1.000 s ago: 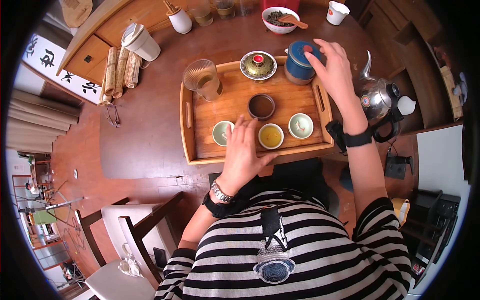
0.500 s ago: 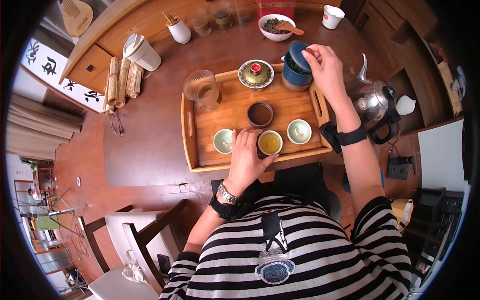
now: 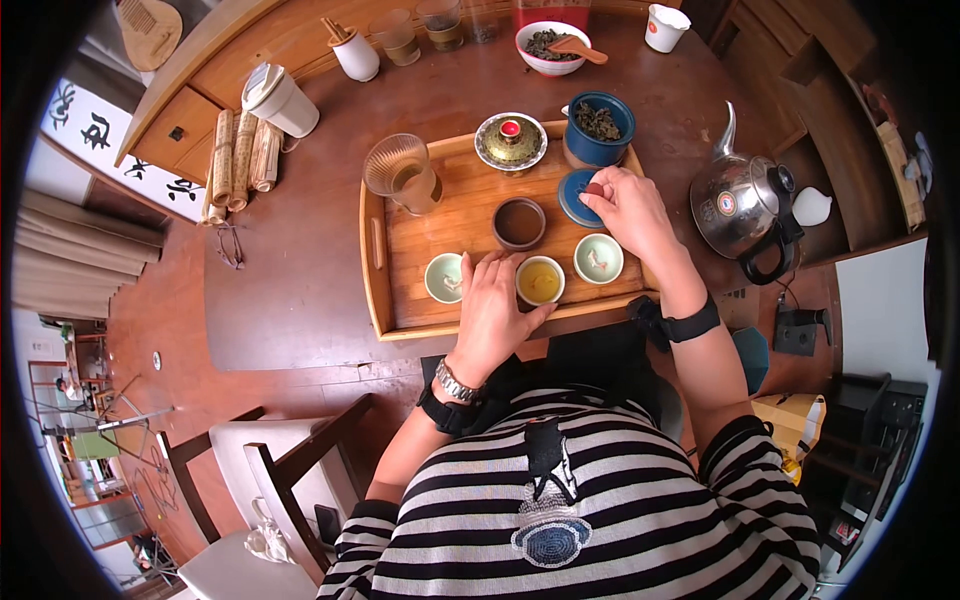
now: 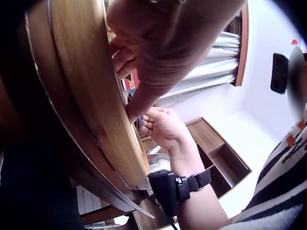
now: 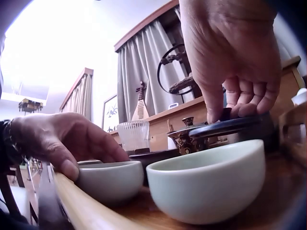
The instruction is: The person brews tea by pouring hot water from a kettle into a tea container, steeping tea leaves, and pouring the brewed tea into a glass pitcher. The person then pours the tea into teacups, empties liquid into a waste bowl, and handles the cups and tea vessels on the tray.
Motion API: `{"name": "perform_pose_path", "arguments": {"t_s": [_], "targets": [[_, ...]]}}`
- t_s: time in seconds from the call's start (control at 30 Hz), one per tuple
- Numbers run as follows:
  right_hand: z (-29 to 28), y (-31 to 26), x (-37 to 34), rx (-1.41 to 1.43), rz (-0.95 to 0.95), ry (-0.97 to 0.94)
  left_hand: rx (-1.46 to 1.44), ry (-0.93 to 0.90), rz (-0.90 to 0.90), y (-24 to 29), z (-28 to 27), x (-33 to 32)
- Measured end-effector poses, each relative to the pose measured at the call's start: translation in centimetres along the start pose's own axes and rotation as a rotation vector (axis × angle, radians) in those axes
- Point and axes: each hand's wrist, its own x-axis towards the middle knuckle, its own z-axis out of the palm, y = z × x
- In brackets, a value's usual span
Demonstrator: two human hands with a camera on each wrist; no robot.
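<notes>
Close by the tray's edge [image 3: 600, 302], right hand [image 3: 630, 212] pinches lid [image 3: 577, 203].

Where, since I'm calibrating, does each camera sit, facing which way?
Head: on the head, facing forward and down at the wooden tray; left hand, right hand and striped shirt show.
Left wrist: on that wrist, facing along the tray's edge; both hands and the shirt show.
Right wrist: on that wrist, facing across two teacups; both hands show.
Head and right wrist share the blue lid.

Behind the left fingers [image 3: 489, 280] sit a silver watch [image 3: 456, 381] and black strap [image 3: 440, 411]; behind the right fingers [image 3: 624, 184], a black wrist camera [image 4: 165, 191]; the shirt [image 3: 470, 510] is striped black-and-white.
</notes>
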Motion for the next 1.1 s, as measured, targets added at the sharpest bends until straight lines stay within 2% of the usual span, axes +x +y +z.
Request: {"name": "perform_pose_path", "arguments": {"t_s": [0.23, 0.47, 0.53, 0.67, 0.73, 1.1], "targets": [[1.6, 0.9, -0.1, -0.217, 0.042, -0.073, 0.001, 0.002, -0.017, 0.1, 0.1, 0.1], [2.2, 1.6, -0.8, -0.171, 0.031, -0.033, 0.039, 0.011, -0.025, 0.3, 0.4, 0.1], [1.6, 0.6, -1.8, -0.234, -0.052, 0.105, 0.064, 0.025, -0.018, 0.4, 0.5, 0.1], [1.6, -0.1, -4.1, -0.218, -0.119, 0.073, 0.091, 0.037, -0.031, 0.5, 0.8, 0.2], [1.9, -0.7, -5.2, -0.307, -0.066, -0.049, 0.095, 0.014, -0.055, 0.8, 0.6, 0.4], [1.7, 0.5, -6.8, -0.228, -0.082, -0.007, 0.091, 0.036, -0.083, 1.0, 0.9, 0.4]]}}
